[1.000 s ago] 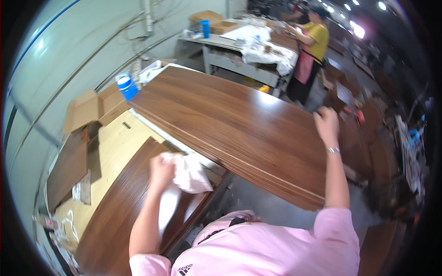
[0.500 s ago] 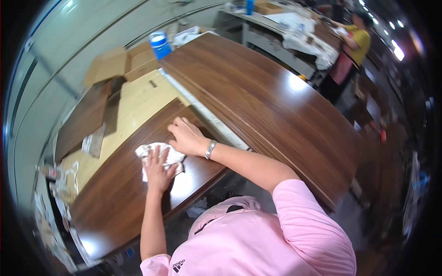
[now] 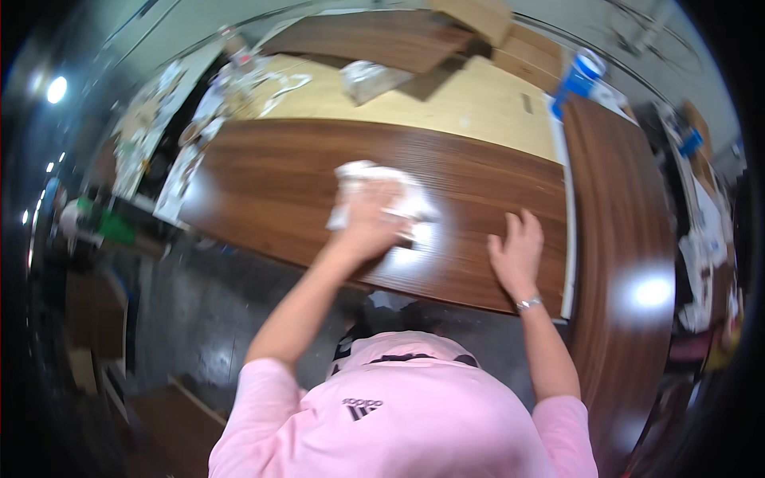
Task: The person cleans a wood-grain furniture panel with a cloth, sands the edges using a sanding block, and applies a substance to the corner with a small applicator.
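A dark brown wood-grain board (image 3: 279,171) lies flat in front of me. My left hand (image 3: 370,219) presses a bunched white cloth (image 3: 360,170) onto the middle of its surface; motion blurs the fingers, which bear down on the cloth. Near the board's right end, my right hand (image 3: 518,251) rests on the wood with its fingers apart and holds nothing. A silvery watch or bracelet circles the right wrist.
Beyond the board is a pale yellow surface (image 3: 470,111), with another brown panel (image 3: 374,36) and a clear plastic bag (image 3: 373,82). A blue bottle (image 3: 575,84) stands by a cardboard box (image 3: 527,56). More brown boards (image 3: 617,215) lie at the right.
My view has turned left toward the board. My left hand still bears on the cloth, while my right hand has moved away from it toward the board's right end.
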A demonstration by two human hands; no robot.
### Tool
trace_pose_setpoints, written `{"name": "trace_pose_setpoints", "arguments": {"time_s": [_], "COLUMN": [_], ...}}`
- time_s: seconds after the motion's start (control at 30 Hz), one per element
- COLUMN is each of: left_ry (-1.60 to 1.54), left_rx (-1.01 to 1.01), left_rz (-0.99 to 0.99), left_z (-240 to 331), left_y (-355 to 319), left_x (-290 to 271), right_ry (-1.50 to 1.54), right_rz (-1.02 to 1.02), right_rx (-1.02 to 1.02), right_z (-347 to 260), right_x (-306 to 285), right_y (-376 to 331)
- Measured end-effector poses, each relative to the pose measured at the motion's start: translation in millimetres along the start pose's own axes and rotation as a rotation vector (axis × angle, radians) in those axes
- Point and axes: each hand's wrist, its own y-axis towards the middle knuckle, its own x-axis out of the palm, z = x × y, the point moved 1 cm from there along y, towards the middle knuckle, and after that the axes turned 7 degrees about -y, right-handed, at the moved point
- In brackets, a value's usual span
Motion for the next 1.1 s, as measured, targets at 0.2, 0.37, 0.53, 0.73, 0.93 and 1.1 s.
{"name": "trace_pose_setpoints", "arguments": {"time_s": [0.2,0.37,0.53,0.73,0.93,1.1], "left_ry": [0.252,0.426,0.348,0.510,0.223,0.203], "left_rx": [0.127,-0.145,-0.303,-0.596,-0.091,0.119], "left_rz": [-0.220,-0.085,0.315,0.682,0.141,0.028], "left_z": [-27.0,-170.8,-317.0,-401.8,-199.4,-131.3], "left_y": [28.9,36.1,-7.2,-86.8,-72.4,-131.3], "left_x": [5.0,-111.4,-269.8,-376.8,-225.6,-190.4], "right_ry": [-0.019,-0.049,-0.063,-0.148,-0.185,-0.193], "right_rz": [-0.033,-0.064,-0.083,-0.113,-0.143,-0.140], "right_rx": [0.003,0.095,0.147,0.110,0.069,0.032], "right_z": [2.9,-3.9,-1.8,-5.3,11.5,17.8], "right_x": [10.1,3.7,2.4,5.1,8.2,11.3], "right_y": [-2.4,-4.8,-10.0,-2.6,0.4,2.2]}}
